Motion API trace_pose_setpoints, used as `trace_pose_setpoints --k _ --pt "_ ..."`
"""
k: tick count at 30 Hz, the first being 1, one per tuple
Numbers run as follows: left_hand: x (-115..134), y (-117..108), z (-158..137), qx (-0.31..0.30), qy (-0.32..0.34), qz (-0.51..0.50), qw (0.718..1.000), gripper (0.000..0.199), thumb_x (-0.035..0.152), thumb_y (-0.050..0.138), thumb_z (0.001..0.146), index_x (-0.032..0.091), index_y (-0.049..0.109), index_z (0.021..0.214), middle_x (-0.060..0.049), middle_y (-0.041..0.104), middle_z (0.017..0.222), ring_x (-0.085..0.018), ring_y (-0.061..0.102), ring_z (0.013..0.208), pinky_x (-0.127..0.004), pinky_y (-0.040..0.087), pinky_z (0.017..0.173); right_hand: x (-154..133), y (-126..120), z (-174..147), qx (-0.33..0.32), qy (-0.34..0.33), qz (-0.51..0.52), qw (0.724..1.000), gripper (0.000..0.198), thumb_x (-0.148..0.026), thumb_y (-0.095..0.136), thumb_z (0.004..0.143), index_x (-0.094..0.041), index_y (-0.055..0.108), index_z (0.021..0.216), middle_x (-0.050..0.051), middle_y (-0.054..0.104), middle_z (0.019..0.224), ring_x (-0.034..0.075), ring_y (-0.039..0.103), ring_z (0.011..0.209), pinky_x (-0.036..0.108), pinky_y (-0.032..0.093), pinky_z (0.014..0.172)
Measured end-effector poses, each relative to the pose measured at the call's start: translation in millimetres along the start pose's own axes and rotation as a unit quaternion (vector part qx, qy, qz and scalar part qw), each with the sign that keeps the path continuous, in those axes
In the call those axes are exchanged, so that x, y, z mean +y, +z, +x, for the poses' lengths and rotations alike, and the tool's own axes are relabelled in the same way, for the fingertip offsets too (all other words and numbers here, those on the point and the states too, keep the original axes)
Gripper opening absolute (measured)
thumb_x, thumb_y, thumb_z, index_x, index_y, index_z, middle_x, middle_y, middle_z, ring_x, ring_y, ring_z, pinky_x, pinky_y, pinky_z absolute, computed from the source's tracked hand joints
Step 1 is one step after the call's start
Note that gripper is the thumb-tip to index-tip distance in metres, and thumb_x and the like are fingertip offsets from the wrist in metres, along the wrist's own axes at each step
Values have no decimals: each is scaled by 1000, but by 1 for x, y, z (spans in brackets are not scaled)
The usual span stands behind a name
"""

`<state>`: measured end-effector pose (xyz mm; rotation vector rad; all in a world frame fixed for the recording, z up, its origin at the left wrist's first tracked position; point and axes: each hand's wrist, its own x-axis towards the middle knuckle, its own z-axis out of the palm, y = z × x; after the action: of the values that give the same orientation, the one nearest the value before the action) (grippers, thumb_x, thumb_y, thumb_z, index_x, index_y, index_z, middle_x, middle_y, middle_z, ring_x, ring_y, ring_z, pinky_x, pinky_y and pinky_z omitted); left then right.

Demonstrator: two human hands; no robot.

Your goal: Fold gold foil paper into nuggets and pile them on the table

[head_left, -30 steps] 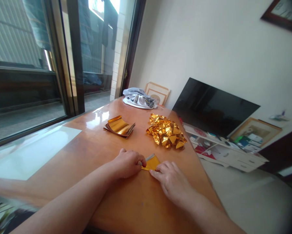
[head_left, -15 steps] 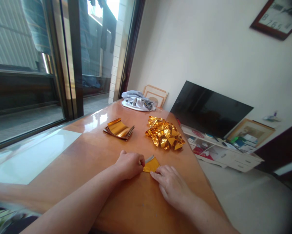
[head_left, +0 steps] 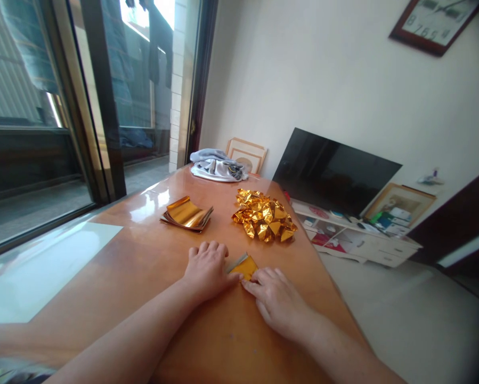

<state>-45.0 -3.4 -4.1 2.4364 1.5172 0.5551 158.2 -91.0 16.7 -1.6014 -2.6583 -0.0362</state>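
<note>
A small sheet of gold foil paper (head_left: pixel 245 266), partly folded with a grey strip along its upper left side, lies on the table in front of me. My left hand (head_left: pixel 208 271) rests palm down at its left, fingers spread on the tabletop, the thumb stretched onto the paper's near edge. At the paper's right corner, my right hand (head_left: pixel 278 298) holds it between thumb and fingers; the fingertips partly cover that corner. Beyond the hands, a stack of gold foil sheets (head_left: pixel 188 214) sits to the left and a heap of folded gold foil pieces (head_left: pixel 265 216) to the right.
The glossy wooden table (head_left: pixel 143 277) stretches away from me, its right edge beside my right forearm. A white sheet (head_left: pixel 63 272) covers its left side. Folded cloth (head_left: pixel 217 166) lies at the far end. A television (head_left: pixel 335 173) stands on a white cabinet (head_left: pixel 367 242) beyond.
My left hand has gone from curled fingers at the paper's left side to fingers spread flat, its thumb along the near edge. The right hand stays at the right corner. The view has shifted slightly.
</note>
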Motion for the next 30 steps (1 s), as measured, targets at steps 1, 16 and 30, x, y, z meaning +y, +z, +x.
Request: trace_pose_setpoints --k 1,16,30 --pt "0 1 0 -5 -5 6 1000 60 74 61 74 23 62 106 -12 64 115 -37 53 112 -49 36 92 0 0 0 0 0 1 1000 43 -16 48 97 -30 60 136 7 64 108 22 52 103 35 36 92" --pt "-16 -1 3 -48 -28 -12 998 62 55 69 70 27 52 123 -12 55 134 -37 46 127 -50 36 98 1 -2 -2 1 7 0 1000 37 -22 51 98 -31 64 131 7 65 110 22 53 105 36 36 93" --pt "-21 -9 1 14 38 -61 997 33 20 53 79 25 57 111 -7 63 119 -29 55 114 -44 39 94 1 4 -2 26 12 18 999 36 -19 49 98 -31 65 128 6 64 111 21 52 105 35 37 94"
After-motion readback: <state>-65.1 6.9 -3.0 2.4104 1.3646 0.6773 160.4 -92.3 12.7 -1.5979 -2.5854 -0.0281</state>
